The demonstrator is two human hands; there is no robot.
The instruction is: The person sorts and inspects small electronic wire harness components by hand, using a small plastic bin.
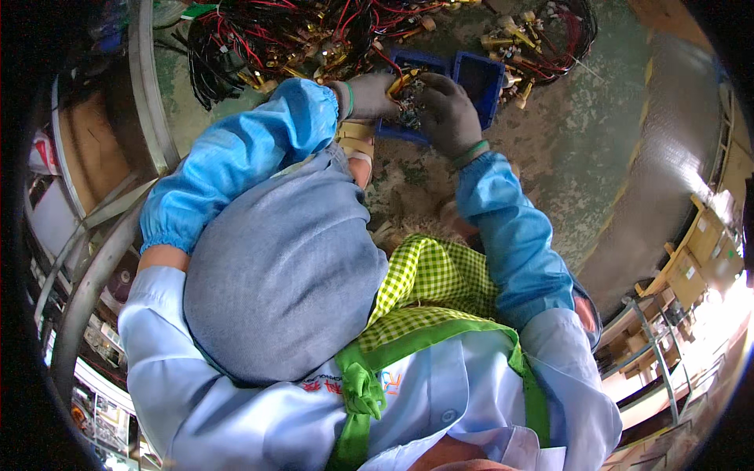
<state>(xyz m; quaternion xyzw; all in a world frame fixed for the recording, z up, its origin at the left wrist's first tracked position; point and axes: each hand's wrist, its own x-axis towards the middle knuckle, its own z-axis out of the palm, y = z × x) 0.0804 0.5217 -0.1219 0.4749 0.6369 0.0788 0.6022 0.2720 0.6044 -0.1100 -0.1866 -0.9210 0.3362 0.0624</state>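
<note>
Both hands wear grey gloves and meet over a blue plastic bin (pixel 405 134) on the floor. My left hand (pixel 367 96) is closed at its left side, fingers around a brass-coloured part (pixel 401 82) with a red wire running from it. My right hand (pixel 449 116) hangs over the bin's right side with fingers curled inward close to that part. What its fingertips hold, if anything, is hidden. Small metallic pieces (pixel 410 116) lie inside the bin between the hands. A second blue bin (pixel 490 93) stands directly to the right.
A large heap of black and red wire harnesses (pixel 290 35) with brass-coloured ends lies beyond my left hand. Another wire bundle (pixel 569 35) lies at the far right. A grey metal frame (pixel 149 86) rises on my left. Cardboard boxes (pixel 699 243) stand far right.
</note>
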